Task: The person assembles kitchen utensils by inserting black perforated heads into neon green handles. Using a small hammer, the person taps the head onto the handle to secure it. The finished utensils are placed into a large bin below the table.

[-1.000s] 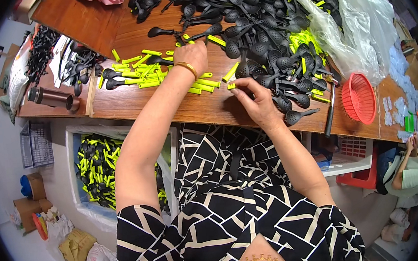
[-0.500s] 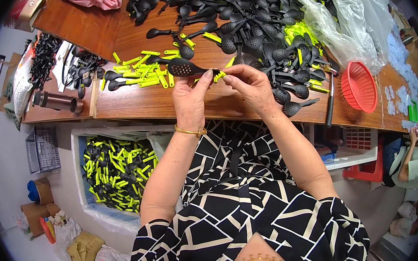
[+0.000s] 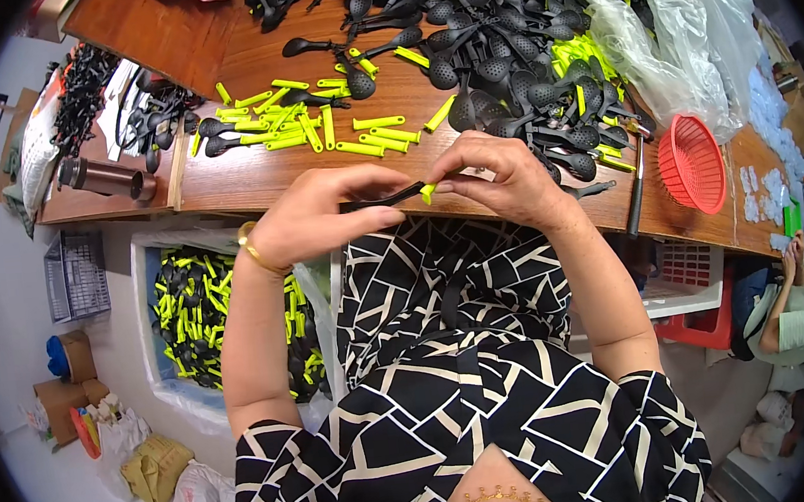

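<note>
Head view: I saw two hands and one black kitchen tool [image 3: 399,196] between them, by the table's [image 3: 244,190] near edge. The left hand [image 3: 303,217] held the tool between thumb and bent fingers; the right hand [image 3: 503,183] pinched one lime-green piece [image 3: 428,194] tightly. The tool looked thin and dark, partly hidden. One red basket [image 3: 716,171] stood near too many black spoons [image 3: 493,70] to count.

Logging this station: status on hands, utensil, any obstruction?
Left hand holding black utensil. Right hand pinching yellow-green piece at utensil's end. Nothing visibly blocking.
</note>
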Motion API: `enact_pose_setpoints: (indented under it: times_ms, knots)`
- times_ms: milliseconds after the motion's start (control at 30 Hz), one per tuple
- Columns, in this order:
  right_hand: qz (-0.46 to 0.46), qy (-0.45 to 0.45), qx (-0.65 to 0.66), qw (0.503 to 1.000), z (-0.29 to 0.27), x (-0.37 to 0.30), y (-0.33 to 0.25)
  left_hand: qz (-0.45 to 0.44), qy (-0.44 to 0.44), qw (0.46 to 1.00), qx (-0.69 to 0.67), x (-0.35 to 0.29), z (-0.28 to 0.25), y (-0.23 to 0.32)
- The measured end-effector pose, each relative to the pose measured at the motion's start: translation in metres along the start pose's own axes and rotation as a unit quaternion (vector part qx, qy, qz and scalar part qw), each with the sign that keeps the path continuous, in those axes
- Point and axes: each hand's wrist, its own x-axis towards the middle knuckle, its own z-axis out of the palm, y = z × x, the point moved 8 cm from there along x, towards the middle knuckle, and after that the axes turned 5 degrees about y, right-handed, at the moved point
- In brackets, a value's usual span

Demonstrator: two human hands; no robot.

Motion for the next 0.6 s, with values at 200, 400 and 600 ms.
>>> enact_pose_setpoints:
  times_ms: [200, 400, 600]
  knots:
    - [0.014, 0.109, 0.013, 0.994, -0.016, -0.003, -0.005, -0.082, 0.118, 0.990, -0.008, 0.003, 0.007, -0.003]
    - [-0.028, 0.078, -0.072, 0.994, -0.021, 0.007, -0.022, -0.060, 0.156, 0.985, 0.037, -0.001, 0.012, 0.005]
    - [-0.027, 0.081, -0.048, 0.995, -0.019, 0.014, -0.020, 0.044, 0.197, 0.969, 0.145, -0.003, 0.007, 0.022]
